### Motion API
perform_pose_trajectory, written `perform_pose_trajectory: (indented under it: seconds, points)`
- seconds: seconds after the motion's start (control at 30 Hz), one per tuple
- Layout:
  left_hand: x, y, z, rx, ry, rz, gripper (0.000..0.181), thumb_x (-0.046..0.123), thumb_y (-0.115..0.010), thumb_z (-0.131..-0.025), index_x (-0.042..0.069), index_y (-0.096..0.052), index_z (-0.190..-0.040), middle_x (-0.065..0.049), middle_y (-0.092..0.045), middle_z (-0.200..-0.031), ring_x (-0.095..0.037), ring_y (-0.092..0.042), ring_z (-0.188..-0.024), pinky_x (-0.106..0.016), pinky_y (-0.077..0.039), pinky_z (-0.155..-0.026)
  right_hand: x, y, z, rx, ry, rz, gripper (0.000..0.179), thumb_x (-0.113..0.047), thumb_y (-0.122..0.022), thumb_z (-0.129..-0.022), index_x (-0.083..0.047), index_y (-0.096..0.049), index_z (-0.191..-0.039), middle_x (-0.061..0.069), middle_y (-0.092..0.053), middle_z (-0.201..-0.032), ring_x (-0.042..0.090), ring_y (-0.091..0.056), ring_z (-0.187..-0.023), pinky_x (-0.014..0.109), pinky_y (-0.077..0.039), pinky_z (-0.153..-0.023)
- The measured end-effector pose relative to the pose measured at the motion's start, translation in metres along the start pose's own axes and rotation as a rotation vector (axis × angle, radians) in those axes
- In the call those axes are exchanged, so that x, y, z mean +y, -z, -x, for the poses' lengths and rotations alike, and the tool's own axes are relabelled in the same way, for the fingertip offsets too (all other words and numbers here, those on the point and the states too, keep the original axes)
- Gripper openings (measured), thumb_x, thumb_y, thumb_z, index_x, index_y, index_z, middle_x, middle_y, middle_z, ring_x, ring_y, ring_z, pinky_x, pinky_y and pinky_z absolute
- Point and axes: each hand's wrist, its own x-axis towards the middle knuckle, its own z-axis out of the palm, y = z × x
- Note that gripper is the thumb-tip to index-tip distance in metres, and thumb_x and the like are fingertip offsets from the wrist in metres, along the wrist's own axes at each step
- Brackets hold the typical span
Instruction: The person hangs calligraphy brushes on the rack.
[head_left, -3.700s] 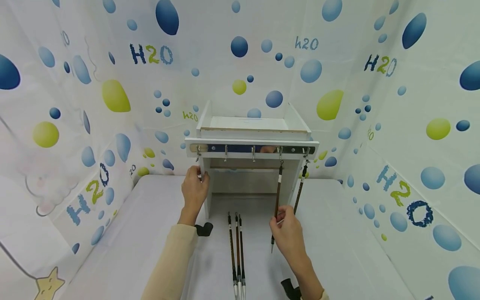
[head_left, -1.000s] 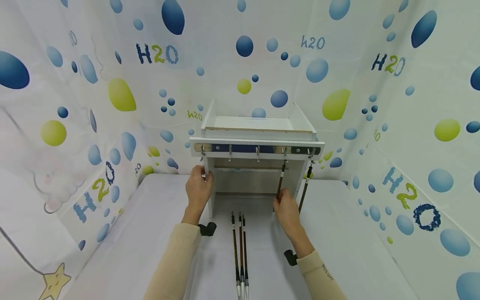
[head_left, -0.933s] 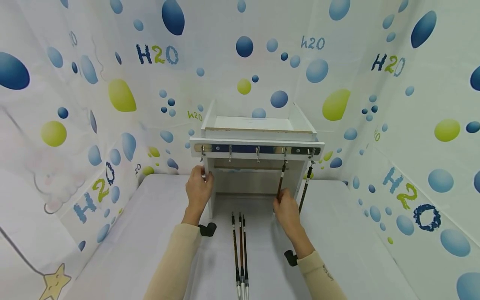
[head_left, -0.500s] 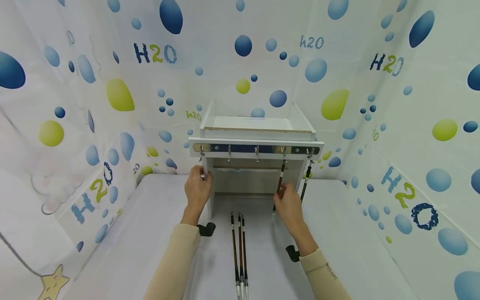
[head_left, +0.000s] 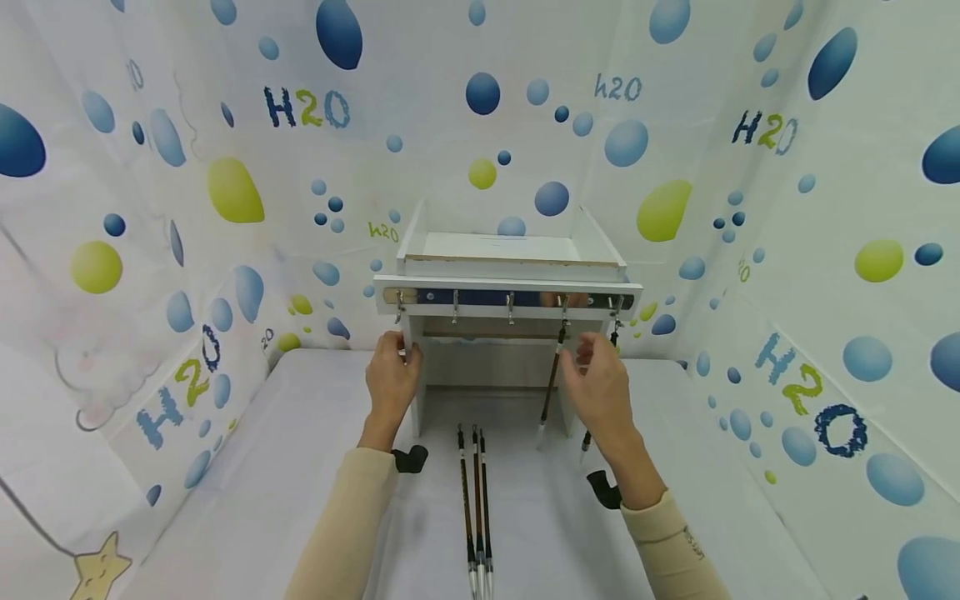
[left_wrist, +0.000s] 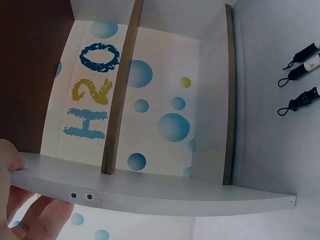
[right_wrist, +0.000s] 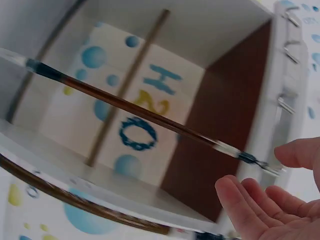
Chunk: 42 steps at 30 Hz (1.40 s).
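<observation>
My left hand (head_left: 393, 379) holds the left side panel (left_wrist: 150, 192) of a white shelf rack (head_left: 510, 267), thumb inside and fingers outside. Along the rack's front runs a metal strip with several hooks (head_left: 510, 308). A brown calligraphy brush (head_left: 552, 383) hangs tip down from the second hook from the right. Beside its upper end, my right hand (head_left: 600, 387) stands with parted, loosely bent fingers, holding nothing in the right wrist view. Another calligraphy brush (right_wrist: 100, 209) hangs from the rightmost hook, partly hidden behind that hand in the head view.
Three more brushes (head_left: 478, 500) lie side by side on the white tabletop (head_left: 300, 500), loops towards the rack. A patterned curtain (head_left: 480, 50) surrounds the table at the back and sides. Black wrist mounts (head_left: 408, 459) stick out from both forearms.
The right hand held the hanging brush lower down earlier. It has let go and risen up and to the right, and the brush hangs free. The left hand stays on the panel.
</observation>
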Motion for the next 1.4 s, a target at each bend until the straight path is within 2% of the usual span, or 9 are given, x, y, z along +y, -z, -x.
perform_pose_trajectory:
  seconds: [0.2, 0.33, 0.53, 0.67, 0.83, 0.97, 1.2, 1.4]
  points:
    - [-0.002, 0.000, 0.000, 0.002, -0.002, 0.002, 0.021, 0.013, -0.065, -0.090, -0.003, -0.061, -0.104, -0.022, -0.067, -0.100, -0.039, -0.074, -0.083, -0.055, -0.058, -0.069, -0.006, 0.020, -0.019, 0.096, 0.109, 0.044, 0.032, -0.007, -0.065, -0.094, 0.010, -0.058, -0.120, 0.022, -0.064, -0.099, 0.032, -0.068, -0.084, 0.044, -0.060, -0.068]
    - [-0.002, 0.000, 0.000, 0.002, -0.004, 0.002, 0.021, 0.012, -0.065, -0.090, -0.003, -0.061, -0.104, -0.022, -0.067, -0.100, -0.039, -0.074, -0.083, -0.055, -0.058, -0.068, -0.006, 0.032, -0.036, 0.143, 0.143, 0.113, 0.032, -0.008, -0.065, -0.094, 0.010, -0.058, -0.120, 0.023, -0.062, -0.102, 0.032, -0.062, -0.085, 0.042, -0.055, -0.068]
    - [-0.002, 0.000, 0.000, 0.003, -0.004, 0.006, 0.021, 0.012, -0.065, -0.090, -0.003, -0.061, -0.104, -0.022, -0.067, -0.100, -0.040, -0.074, -0.083, -0.055, -0.058, -0.070, 0.002, 0.045, -0.061, 0.188, 0.127, 0.211, 0.035, -0.011, -0.066, -0.093, 0.010, -0.059, -0.120, 0.027, -0.057, -0.114, 0.040, -0.056, -0.101, 0.049, -0.055, -0.074]
    - [-0.001, 0.001, 0.000, -0.005, 0.000, 0.006, 0.021, 0.011, -0.065, -0.090, -0.004, -0.061, -0.104, -0.023, -0.066, -0.099, -0.040, -0.073, -0.083, -0.056, -0.058, -0.071, 0.012, 0.049, -0.072, 0.172, 0.087, 0.236, 0.037, -0.011, -0.068, -0.092, 0.011, -0.061, -0.122, 0.028, -0.056, -0.122, 0.044, -0.053, -0.108, 0.055, -0.054, -0.077]
    - [0.001, 0.002, 0.001, -0.005, -0.009, 0.004, 0.020, 0.010, -0.065, -0.091, -0.005, -0.060, -0.104, -0.024, -0.066, -0.099, -0.041, -0.073, -0.083, -0.056, -0.058, -0.070, 0.021, 0.050, -0.076, 0.113, 0.062, 0.228, 0.039, -0.012, -0.069, -0.093, 0.012, -0.061, -0.123, 0.028, -0.055, -0.127, 0.044, -0.055, -0.116, 0.055, -0.053, -0.093]
    - [0.002, 0.002, 0.001, 0.004, -0.014, 0.002, 0.021, 0.010, -0.065, -0.090, -0.004, -0.060, -0.104, -0.023, -0.066, -0.099, -0.041, -0.073, -0.082, -0.055, -0.058, -0.070, 0.025, 0.050, -0.075, 0.097, 0.073, 0.187, 0.038, -0.010, -0.068, -0.094, 0.013, -0.060, -0.123, 0.028, -0.055, -0.127, 0.043, -0.058, -0.119, 0.054, -0.051, -0.099]
    - [0.002, 0.003, 0.001, 0.017, -0.028, 0.000, 0.021, 0.009, -0.065, -0.090, -0.005, -0.060, -0.104, -0.024, -0.066, -0.098, -0.041, -0.073, -0.081, -0.056, -0.058, -0.069, 0.029, 0.047, -0.075, 0.132, 0.105, 0.164, 0.034, -0.008, -0.069, -0.093, 0.011, -0.063, -0.121, 0.025, -0.058, -0.121, 0.041, -0.063, -0.112, 0.052, -0.054, -0.094]
    - [0.003, 0.003, 0.000, -0.012, -0.004, -0.011, 0.020, 0.010, -0.064, -0.091, -0.005, -0.061, -0.105, -0.023, -0.066, -0.100, -0.041, -0.073, -0.084, -0.055, -0.058, -0.072, 0.030, 0.045, -0.073, 0.169, 0.125, 0.193, 0.030, -0.008, -0.067, -0.094, 0.009, -0.064, -0.119, 0.024, -0.060, -0.115, 0.040, -0.065, -0.105, 0.052, -0.056, -0.088]
